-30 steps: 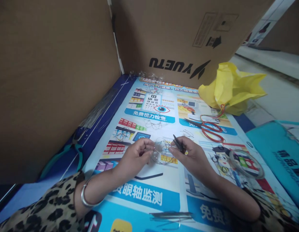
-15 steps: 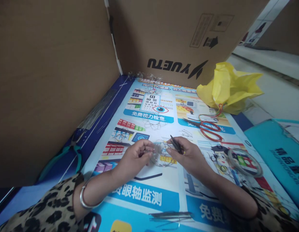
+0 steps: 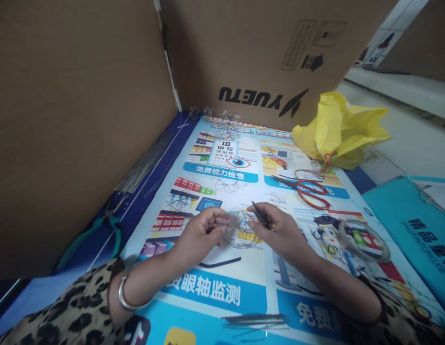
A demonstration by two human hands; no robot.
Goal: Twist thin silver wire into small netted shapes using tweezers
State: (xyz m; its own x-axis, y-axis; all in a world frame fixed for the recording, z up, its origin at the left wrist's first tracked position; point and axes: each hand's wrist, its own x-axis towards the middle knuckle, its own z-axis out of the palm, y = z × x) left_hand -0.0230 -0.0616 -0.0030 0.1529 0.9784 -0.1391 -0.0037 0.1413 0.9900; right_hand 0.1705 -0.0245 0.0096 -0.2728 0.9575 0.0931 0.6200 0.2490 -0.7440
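Observation:
A round shape of looped thin wire point(image 3: 241, 244) sits between my two hands. My left hand point(image 3: 207, 229) pinches its left side between thumb and fingers. My right hand point(image 3: 279, 229) is closed around a small dark pointed tool point(image 3: 260, 214), and its fingertips reach the wire shape's right edge. I cannot make out what kind of tool it is, as the palm hides most of it. Beyond my hands, more looped wire point(image 3: 229, 184) lies flat on the printed poster point(image 3: 267, 273). Closer to me lies a small bundle of straight dark wires point(image 3: 254, 321).
Red-handled scissors point(image 3: 312, 191) lie at the right, before a yellow bag point(image 3: 339, 129). A wire coil point(image 3: 366, 241) rests near a turquoise packet point(image 3: 409, 230). At left are teal-handled pliers point(image 3: 114, 230) and straight wires point(image 3: 143, 165). Cardboard panels point(image 3: 244, 52) stand behind and left.
Both hands keep almost the same pose on the wire shape and the tool. The whole view has shifted very slightly.

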